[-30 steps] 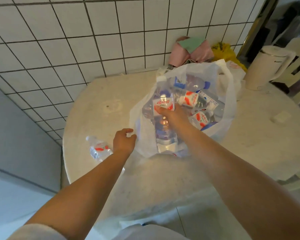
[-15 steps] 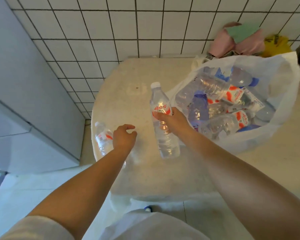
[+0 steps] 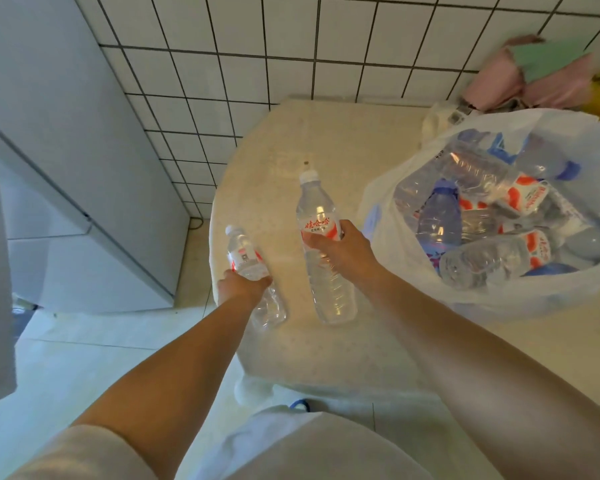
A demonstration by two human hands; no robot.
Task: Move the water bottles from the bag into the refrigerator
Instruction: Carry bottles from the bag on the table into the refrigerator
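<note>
Hidden: bag [image 3: 499, 299] cut off at right; its bottles [image 3: 482, 216] overlap, count unclear.
Left hand [image 3: 241, 285]: grips small bottle [image 3: 248, 261] lying at table [image 3: 326, 133] edge.
Right hand [image 3: 343, 252]: grips tall bottle [image 3: 321, 244] over table.
Fridge [image 3: 84, 202]: left, partly visible.

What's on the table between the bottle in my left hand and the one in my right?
Nothing: the head view shows bare beige tabletop between the small clear plastic bottle and the taller clear red-labelled bottle.
</note>
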